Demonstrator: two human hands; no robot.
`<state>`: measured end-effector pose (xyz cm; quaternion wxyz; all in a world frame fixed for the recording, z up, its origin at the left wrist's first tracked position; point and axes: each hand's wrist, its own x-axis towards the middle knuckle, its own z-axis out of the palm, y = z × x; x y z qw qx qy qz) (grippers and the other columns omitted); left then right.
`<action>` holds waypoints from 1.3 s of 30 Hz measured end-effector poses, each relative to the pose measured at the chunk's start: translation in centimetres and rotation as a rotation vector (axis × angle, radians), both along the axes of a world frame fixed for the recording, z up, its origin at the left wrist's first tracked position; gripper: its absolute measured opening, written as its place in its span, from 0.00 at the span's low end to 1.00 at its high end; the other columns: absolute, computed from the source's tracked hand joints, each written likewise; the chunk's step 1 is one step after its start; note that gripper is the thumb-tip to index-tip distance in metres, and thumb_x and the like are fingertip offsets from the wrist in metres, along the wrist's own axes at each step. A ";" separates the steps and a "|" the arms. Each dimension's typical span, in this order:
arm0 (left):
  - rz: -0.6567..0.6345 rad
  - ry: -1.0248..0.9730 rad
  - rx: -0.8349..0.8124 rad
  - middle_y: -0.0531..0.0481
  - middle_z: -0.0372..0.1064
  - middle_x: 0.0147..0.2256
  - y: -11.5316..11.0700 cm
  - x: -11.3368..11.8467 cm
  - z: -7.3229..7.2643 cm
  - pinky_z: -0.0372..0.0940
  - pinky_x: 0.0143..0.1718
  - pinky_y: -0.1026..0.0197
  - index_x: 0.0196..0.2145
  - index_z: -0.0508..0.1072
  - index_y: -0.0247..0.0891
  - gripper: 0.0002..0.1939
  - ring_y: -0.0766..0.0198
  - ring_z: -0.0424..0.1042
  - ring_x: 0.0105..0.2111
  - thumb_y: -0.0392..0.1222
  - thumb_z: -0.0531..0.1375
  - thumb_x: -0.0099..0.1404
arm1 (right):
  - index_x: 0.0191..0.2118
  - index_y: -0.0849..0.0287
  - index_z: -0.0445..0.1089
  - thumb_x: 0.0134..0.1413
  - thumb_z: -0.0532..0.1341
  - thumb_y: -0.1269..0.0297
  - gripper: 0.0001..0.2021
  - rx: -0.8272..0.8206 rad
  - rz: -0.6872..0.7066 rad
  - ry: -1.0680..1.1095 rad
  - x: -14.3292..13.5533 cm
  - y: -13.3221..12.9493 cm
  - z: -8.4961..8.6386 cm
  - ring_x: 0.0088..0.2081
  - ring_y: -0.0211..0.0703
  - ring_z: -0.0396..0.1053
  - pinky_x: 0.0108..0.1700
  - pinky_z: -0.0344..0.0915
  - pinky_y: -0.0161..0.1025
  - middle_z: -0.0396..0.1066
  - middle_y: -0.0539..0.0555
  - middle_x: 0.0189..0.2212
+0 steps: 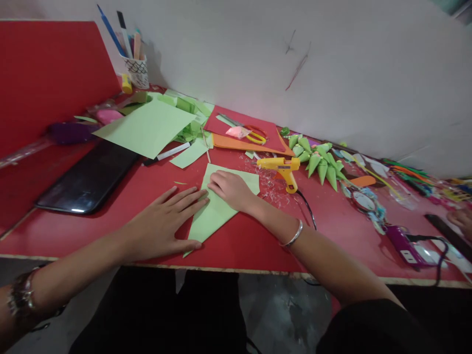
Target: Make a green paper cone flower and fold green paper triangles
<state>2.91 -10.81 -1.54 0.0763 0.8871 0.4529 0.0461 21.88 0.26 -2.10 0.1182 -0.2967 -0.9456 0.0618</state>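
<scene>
A folded light green paper lies on the red table, its narrow tip pointing toward the front edge. My left hand is flat with fingers spread, its fingertips and thumb touching the paper's left edge. On the upper part of the paper rests my right hand, fingers curled and pressed together; whether anything is under them is hidden. Just beyond my right wrist lies a yellow glue gun with a black cord.
A black phone-like device and a green sheet lie at left. Scissors rest on red paper behind. Green paper cones and a purple power strip are at right. Another person's hand shows at the right edge.
</scene>
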 end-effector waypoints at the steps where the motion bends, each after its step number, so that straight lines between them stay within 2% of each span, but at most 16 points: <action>1: 0.000 -0.003 -0.004 0.53 0.35 0.64 0.0 0.0 0.0 0.30 0.61 0.53 0.63 0.40 0.45 0.40 0.57 0.39 0.63 0.66 0.46 0.59 | 0.33 0.60 0.62 0.62 0.47 0.63 0.11 -0.004 -0.007 0.000 0.0 0.0 0.0 0.32 0.39 0.61 0.33 0.51 0.35 0.64 0.52 0.31; 12: -0.046 -0.003 -0.050 0.53 0.33 0.64 0.0 -0.6 0.1 0.29 0.61 0.53 0.63 0.39 0.47 0.39 0.56 0.38 0.63 0.65 0.47 0.60 | 0.33 0.60 0.62 0.62 0.47 0.62 0.11 -0.024 -0.034 0.002 -0.1 -0.1 0.0 0.32 0.38 0.60 0.32 0.50 0.35 0.64 0.52 0.31; 21: -0.096 -0.019 -0.037 0.57 0.36 0.64 -0.7 -0.7 0.2 0.35 0.61 0.51 0.61 0.44 0.57 0.31 0.54 0.42 0.62 0.61 0.47 0.62 | 0.32 0.60 0.61 0.62 0.45 0.62 0.12 -0.045 -0.033 -0.005 -0.2 0.0 0.0 0.31 0.38 0.59 0.32 0.50 0.36 0.63 0.52 0.30; 28: -0.085 -0.023 -0.026 0.56 0.39 0.63 -1.0 -0.6 0.4 0.37 0.60 0.52 0.60 0.45 0.57 0.30 0.54 0.45 0.62 0.60 0.46 0.63 | 0.31 0.60 0.61 0.62 0.46 0.63 0.11 -0.040 -0.070 -0.017 -0.4 -0.2 0.2 0.30 0.38 0.59 0.32 0.50 0.36 0.63 0.52 0.30; 33: -0.049 -0.016 -0.019 0.55 0.34 0.64 -1.0 -0.5 0.4 0.39 0.60 0.49 0.60 0.47 0.58 0.30 0.51 0.43 0.62 0.61 0.47 0.62 | 0.31 0.60 0.61 0.61 0.47 0.63 0.11 -0.061 -0.061 0.003 -0.4 -0.1 0.0 0.31 0.38 0.59 0.32 0.51 0.35 0.63 0.52 0.29; 36: -0.039 -0.001 -0.014 0.55 0.32 0.64 -1.0 -0.6 0.3 0.40 0.59 0.48 0.60 0.48 0.59 0.30 0.51 0.42 0.62 0.62 0.47 0.61 | 0.33 0.60 0.61 0.61 0.48 0.63 0.10 -0.064 -0.063 0.020 -0.4 0.1 0.0 0.31 0.39 0.60 0.33 0.54 0.35 0.63 0.52 0.30; 39: -0.036 -0.010 -0.018 0.54 0.33 0.64 -0.9 -0.7 0.2 0.41 0.59 0.48 0.59 0.49 0.59 0.29 0.51 0.42 0.62 0.62 0.47 0.61 | 0.39 0.62 0.63 0.60 0.49 0.65 0.09 0.000 -0.058 0.047 0.0 -0.4 0.7 0.37 0.43 0.61 0.38 0.56 0.37 0.64 0.56 0.36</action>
